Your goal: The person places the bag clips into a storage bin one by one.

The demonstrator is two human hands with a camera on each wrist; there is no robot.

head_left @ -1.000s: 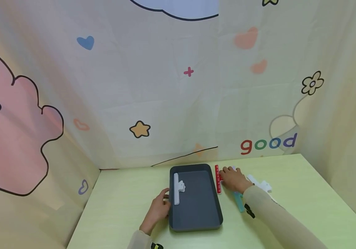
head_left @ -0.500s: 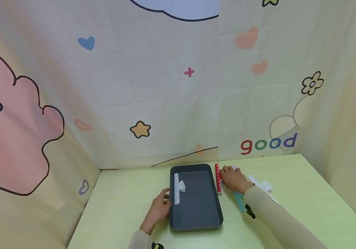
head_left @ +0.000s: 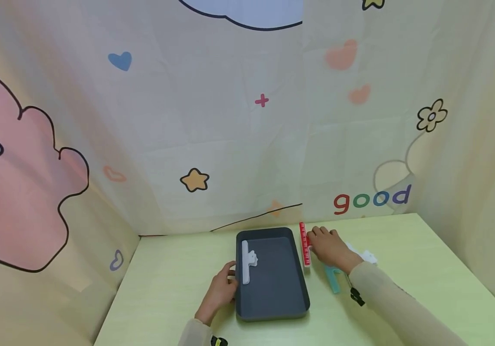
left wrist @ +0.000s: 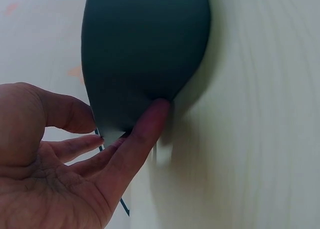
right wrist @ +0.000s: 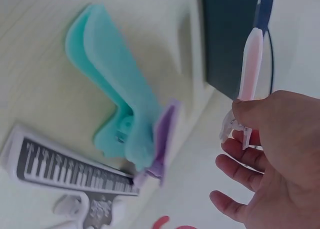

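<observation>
My right hand (head_left: 328, 246) pinches a red bag clip (head_left: 305, 245) with white marks, just beyond the right rim of a dark grey tray (head_left: 275, 300). In the right wrist view that clip (right wrist: 252, 64) stands up, its small handle between thumb and fingers. My left hand (head_left: 223, 286) grips the tray's left side; in the left wrist view the thumb is at the rim and a finger (left wrist: 142, 134) lies against the lower edge of the wall. Inside the tray, along its left side, lies a white clip (head_left: 246, 263).
Right of the tray lie a teal clip (head_left: 332, 280) and a white clip (head_left: 367, 257), partly hidden by my right arm. The right wrist view shows a purple clip (right wrist: 165, 131) against the teal one, and a clip with a dark ruled strip (right wrist: 75, 166). A printed curtain (head_left: 230, 144) closes the back.
My right hand has risen slightly and shifted a little right, and the red clip has moved up with it. The left hand and tray stay put.
</observation>
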